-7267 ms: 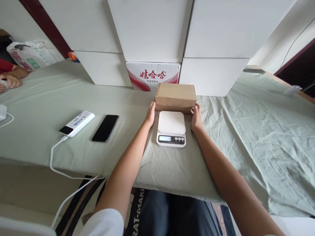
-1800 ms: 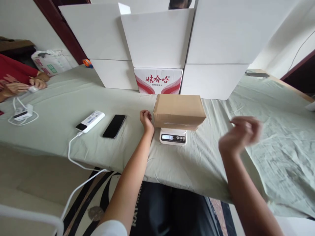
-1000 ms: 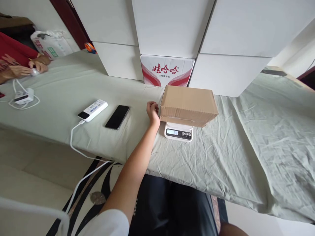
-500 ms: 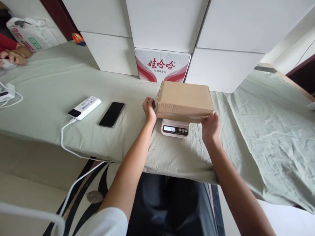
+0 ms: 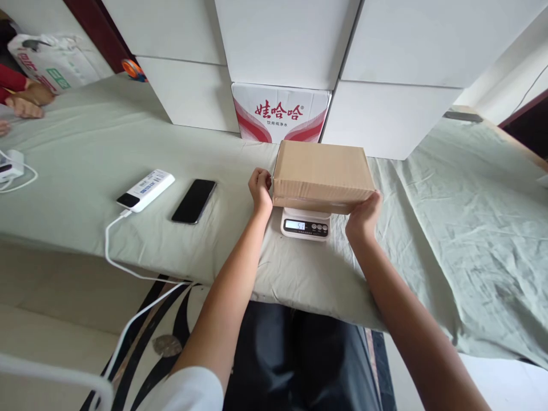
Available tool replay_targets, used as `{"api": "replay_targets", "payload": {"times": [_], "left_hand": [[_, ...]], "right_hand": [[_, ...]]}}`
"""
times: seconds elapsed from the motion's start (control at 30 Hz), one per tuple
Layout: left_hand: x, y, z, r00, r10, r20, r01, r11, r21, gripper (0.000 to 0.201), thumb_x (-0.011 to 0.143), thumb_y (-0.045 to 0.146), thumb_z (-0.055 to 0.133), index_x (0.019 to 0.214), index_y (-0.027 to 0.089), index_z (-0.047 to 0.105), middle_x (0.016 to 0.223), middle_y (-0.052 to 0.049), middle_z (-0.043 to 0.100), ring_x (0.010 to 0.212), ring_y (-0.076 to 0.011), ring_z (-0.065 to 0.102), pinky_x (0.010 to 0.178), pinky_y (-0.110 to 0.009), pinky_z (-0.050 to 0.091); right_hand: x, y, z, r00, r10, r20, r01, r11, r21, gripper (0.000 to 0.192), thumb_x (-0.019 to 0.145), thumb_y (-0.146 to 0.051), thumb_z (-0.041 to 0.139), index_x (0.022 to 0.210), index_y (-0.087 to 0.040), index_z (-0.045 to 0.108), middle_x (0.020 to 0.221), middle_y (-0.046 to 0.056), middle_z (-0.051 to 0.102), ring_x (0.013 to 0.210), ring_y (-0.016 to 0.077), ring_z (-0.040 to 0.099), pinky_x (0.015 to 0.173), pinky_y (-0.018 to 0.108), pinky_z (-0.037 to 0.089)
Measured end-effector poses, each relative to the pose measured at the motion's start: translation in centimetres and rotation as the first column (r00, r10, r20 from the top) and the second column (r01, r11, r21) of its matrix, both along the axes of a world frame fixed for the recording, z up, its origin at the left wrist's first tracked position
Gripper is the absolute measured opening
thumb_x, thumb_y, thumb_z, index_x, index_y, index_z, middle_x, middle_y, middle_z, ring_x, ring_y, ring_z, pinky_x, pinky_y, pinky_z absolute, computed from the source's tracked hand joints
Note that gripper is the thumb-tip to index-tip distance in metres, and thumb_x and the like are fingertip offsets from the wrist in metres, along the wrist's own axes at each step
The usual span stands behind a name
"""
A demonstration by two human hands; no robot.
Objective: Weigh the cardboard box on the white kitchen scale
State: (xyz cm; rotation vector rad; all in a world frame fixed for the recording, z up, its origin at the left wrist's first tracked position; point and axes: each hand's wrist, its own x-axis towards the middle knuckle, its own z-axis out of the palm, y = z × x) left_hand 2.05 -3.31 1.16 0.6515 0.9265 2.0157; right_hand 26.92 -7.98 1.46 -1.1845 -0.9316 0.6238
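A brown cardboard box [image 5: 323,165] rests on a small white digital kitchen scale [image 5: 306,234], covering its platform. The scale's lit display seems to read 51. My left hand [image 5: 260,187] is beside the box's left side with its fingers curled in; nothing shows in them. Whether it touches the box I cannot tell. At the box's front right corner, my right hand [image 5: 363,217] grips the cardboard, its fingers partly hidden under and behind the edge.
Behind the box stand stacked white cartons [image 5: 285,40] and a printed red-and-white carton [image 5: 280,114]. To the left lie a black phone [image 5: 194,201] and a white power bank [image 5: 146,189] with its cable. Another person's hand [image 5: 28,107] is at the far left.
My right hand has shifted slightly left and come up against the box's front right corner. The box and my left hand look nearly unmoved. The other person's hands have moved apart.
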Motion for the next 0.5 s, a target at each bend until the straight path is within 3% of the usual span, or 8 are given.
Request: {"api": "replay_targets", "payload": {"times": [0.07, 0.17, 0.27, 0.5], "left_hand": [[0.0, 0.0, -0.1, 1.0, 0.002, -0.001, -0.002, 1.0, -0.009, 0.055, 0.102, 0.024, 0.079, 0.065, 0.021, 0.038, 0.068, 0.006, 0.026, 0.058, -0.009, 0.033, 0.056, -0.023, 0.026], [-0.1, 0.2, -0.3, 1.0, 0.006, -0.005, -0.006, 1.0, -0.015, 0.053, 0.103, 0.022, 0.077, 0.066, 0.022, 0.038, 0.069, 0.006, 0.026, 0.058, -0.0091, 0.033, 0.056, -0.023, 0.025], [-0.2, 0.3, -0.3, 1.0, 0.019, -0.009, -0.019, 1.0, -0.01, 0.051, 0.103, 0.024, 0.075, 0.066, 0.022, 0.04, 0.068, 0.006, 0.026, 0.058, -0.009, 0.032, 0.056, -0.023, 0.025], [-0.6, 0.2, 0.0, 0.999, 0.041, -0.02, -0.041, 0.999, -0.024, 0.046, 0.103, 0.02, 0.068, 0.066, 0.022, 0.041, 0.067, 0.006, 0.027, 0.055, -0.0087, 0.031, 0.054, -0.024, 0.022]], "right_hand": [[-0.3, -0.3, -0.3, 0.992, -0.098, -0.085, 0.098, 0.995, 0.001, 0.043, 0.103, -0.069, 0.043, 0.091, -0.028, 0.05, 0.094, 0.004, 0.055, 0.098, 0.0228, 0.064, 0.079, 0.034, 0.057], [-0.5, -0.8, -0.6, 0.986, -0.165, -0.03, 0.166, 0.986, 0.029, 0.034, 0.098, -0.06, 0.053, 0.09, -0.027, 0.049, 0.095, 0.002, 0.053, 0.097, 0.0208, 0.061, 0.084, 0.033, 0.056], [-0.4, -1.0, -0.9, 0.983, -0.181, 0.038, 0.179, 0.982, 0.054, 0.027, 0.093, -0.052, 0.061, 0.09, -0.027, 0.049, 0.095, 0.001, 0.054, 0.099, 0.0205, 0.06, 0.089, 0.034, 0.056], [-0.1, -0.5, -1.2, 0.981, -0.194, 0.001, 0.193, 0.98, 0.052, 0.024, 0.086, -0.041, 0.068, 0.096, -0.028, 0.051, 0.096, 0.0, 0.054, 0.093, 0.0182, 0.056, 0.089, 0.033, 0.055]]}}
